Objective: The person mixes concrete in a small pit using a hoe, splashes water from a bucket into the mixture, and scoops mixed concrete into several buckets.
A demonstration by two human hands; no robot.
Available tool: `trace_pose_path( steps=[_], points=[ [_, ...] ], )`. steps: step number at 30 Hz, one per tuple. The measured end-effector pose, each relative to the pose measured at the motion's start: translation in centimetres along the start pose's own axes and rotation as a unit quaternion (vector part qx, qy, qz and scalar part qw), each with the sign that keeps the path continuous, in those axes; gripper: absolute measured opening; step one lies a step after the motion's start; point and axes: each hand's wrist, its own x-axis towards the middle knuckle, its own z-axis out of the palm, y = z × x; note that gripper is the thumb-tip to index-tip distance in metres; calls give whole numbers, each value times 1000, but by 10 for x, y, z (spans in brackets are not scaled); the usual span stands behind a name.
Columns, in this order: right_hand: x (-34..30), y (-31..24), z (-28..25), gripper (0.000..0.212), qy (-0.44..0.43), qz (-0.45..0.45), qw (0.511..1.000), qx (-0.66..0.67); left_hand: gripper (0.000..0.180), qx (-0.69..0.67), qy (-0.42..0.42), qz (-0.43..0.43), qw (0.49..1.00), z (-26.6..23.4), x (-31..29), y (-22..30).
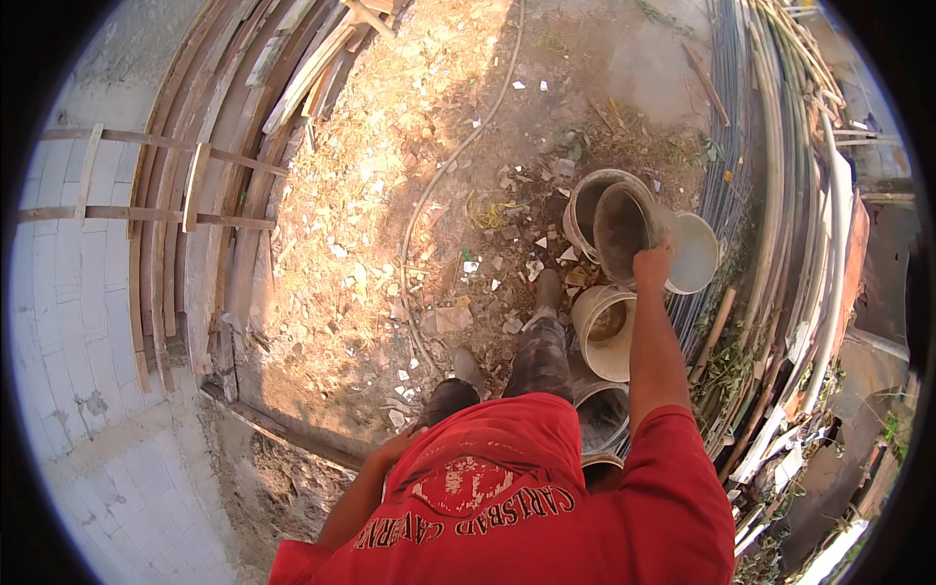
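My right arm reaches forward, and my right hand (653, 265) is closed on the near rim of a grey, dirt-coated bucket (618, 239). That bucket is tilted, its mouth showing, and it overlaps another bucket (582, 216) behind it. Close to the hand on the right is a whitish bucket (694, 255). A cream bucket (606, 349) with residue inside lies below the hand, nearer my legs. My left hand (396, 448) is low by my left thigh at the hem of my red shirt; its fingers are mostly hidden.
More buckets (603, 414) stand beside my right leg. Bundled metal rods (733, 146) and long poles (788, 195) run along the right. Wooden planks (210, 175) line the left by a block wall (73, 312). A hose (421, 210) crosses the rubble-strewn ground.
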Motion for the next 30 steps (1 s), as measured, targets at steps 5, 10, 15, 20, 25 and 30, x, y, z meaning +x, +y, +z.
trace_pose_path(
  steps=[5, 10, 15, 20, 25, 30],
  points=[
    [94, -28, 115, 82, -97, 29, 994, -36, 115, -64, 95, -161, 980, 53, 6, 58],
    [127, 12, 230, 83, -146, 47, 987, -57, 121, -88, 45, -304, 948, 95, 9, 153],
    [131, 36, 285, 84, -85, -6, 991, -106, 123, -47, 13, -394, 918, 107, 4, 210],
    [164, 56, 289, 83, -164, 62, 985, 10, 124, -66, 35, -423, 903, 120, -14, 213],
    [202, 84, 293, 61, -260, 49, 963, 50, 127, -61, 29, -437, 897, 124, -14, 192],
    [189, 105, 255, 51, -312, 275, 845, 337, 131, -72, 37, -394, 916, 126, -5, 170]
  ],
)
